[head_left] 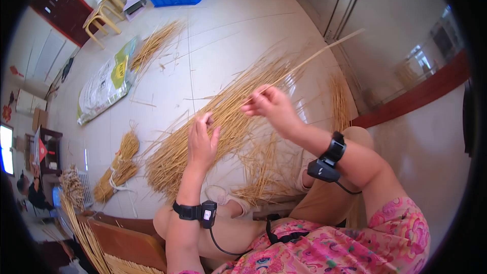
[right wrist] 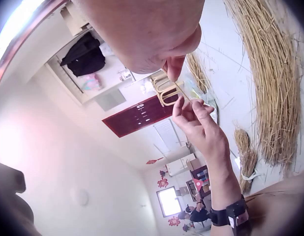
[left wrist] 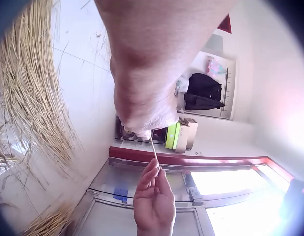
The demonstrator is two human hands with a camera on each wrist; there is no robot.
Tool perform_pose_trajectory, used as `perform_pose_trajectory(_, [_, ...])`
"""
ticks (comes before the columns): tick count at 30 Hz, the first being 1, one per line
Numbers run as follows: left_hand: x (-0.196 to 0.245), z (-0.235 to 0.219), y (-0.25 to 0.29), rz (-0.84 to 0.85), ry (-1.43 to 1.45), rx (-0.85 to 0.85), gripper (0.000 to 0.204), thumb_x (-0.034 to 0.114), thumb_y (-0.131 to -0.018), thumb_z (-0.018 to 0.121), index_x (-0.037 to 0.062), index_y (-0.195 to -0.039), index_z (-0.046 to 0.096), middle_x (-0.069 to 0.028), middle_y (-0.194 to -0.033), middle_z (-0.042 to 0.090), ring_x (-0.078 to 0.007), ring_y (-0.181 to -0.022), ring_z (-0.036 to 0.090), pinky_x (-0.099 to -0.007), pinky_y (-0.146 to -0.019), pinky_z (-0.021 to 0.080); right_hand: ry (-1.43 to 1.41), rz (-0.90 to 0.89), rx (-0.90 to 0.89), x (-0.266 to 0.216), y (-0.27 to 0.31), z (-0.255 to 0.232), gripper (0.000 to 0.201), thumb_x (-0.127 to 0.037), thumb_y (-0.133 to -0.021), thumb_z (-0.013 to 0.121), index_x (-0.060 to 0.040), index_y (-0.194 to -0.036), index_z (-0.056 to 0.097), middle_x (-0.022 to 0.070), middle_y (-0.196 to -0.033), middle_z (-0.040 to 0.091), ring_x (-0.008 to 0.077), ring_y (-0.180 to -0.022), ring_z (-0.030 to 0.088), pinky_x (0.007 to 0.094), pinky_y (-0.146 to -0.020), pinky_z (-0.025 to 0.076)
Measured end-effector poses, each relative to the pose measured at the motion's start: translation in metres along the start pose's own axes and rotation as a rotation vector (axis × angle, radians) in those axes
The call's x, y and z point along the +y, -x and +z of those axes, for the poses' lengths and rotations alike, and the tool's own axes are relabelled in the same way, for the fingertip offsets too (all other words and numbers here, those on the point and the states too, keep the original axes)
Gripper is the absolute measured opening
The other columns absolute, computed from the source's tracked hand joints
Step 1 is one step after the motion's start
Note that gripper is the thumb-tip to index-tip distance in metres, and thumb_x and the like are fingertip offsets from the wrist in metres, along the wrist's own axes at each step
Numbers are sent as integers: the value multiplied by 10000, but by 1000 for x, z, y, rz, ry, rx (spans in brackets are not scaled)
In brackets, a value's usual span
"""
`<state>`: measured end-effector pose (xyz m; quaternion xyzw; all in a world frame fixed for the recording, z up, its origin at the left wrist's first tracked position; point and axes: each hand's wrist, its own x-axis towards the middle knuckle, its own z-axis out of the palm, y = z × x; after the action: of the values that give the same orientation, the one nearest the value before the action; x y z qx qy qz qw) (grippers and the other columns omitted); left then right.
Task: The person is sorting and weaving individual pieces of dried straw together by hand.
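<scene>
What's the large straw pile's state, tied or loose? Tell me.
Loose: the straw pile lies spread across the floor, its ends fanning out; nothing visibly binds it.

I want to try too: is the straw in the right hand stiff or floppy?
Probably stiff: the straw sticks out nearly straight from the right hand. Likely light, since it's so thin. It might snap if bent, as it looks dry.

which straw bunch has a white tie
The short bundle left of the big pile: a white tie crosses it; that pile and straw by the bag show none.
</scene>
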<state>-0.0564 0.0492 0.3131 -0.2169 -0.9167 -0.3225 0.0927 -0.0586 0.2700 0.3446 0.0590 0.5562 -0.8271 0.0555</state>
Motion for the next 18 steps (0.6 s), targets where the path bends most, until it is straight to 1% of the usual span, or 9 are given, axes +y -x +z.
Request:
perform_pose_trajectory(3, [17,3,4,-71,-15,-53,313,112,-851,596,74,-1128,455,-109,-853,575,-304,-730,588,-411,-636,465,3,31,-94,13,3,6,131,-117,-962,451,11,-968,478,130,-914,606,188,-852,644,282,-740,553])
perform_pose_trajectory(6, [4,12,7,157,-91,23,204,111,-884,544,81,-1075,480,-106,-801,570,-336,-634,565,-409,-548,453,43,103,-114,10,7,8,142,-126,-955,473,14,-969,490,124,-921,609,179,-854,643,274,-732,550])
perform_pose_trajectory(9, [-1,9,11,90,-121,-55,119,115,-901,513,66,-1008,502,-120,-838,575,-345,-697,566,-403,-599,462,50,68,-79,7,2,3,161,-133,-947,498,24,-982,508,118,-921,613,170,-842,643,265,-716,546])
perform_pose_trajectory(12, [2,4,4,11,-66,152,77,87,-901,504,37,-958,516,-129,-879,583,-318,-746,574,-375,-636,469,89,-17,-162,3,-1,-1,178,-131,-936,521,29,-1013,524,113,-920,619,163,-823,645,259,-696,542])
perform_pose_trajectory(15, [4,-24,-14,92,-42,336,90,89,-930,483,13,-931,531,-117,-865,606,-225,-714,578,-305,-654,462,203,103,-213,10,5,3,192,-135,-923,547,21,-1034,530,110,-934,623,151,-817,642,253,-679,533])
perform_pose_trajectory(17, [3,-43,-22,45,133,487,112,89,-947,464,8,-919,535,-72,-834,586,-137,-677,528,-234,-633,436,275,144,-251,19,9,7,230,-140,-900,578,27,-1053,535,108,-912,629,159,-799,639,263,-682,531])
perform_pose_trajectory(18, [9,-55,-24,-17,258,537,117,101,-956,456,13,-932,529,-61,-821,572,-109,-647,493,-210,-604,414,309,166,-274,24,10,10,251,-142,-889,594,30,-1062,537,106,-901,631,164,-791,637,268,-683,530])
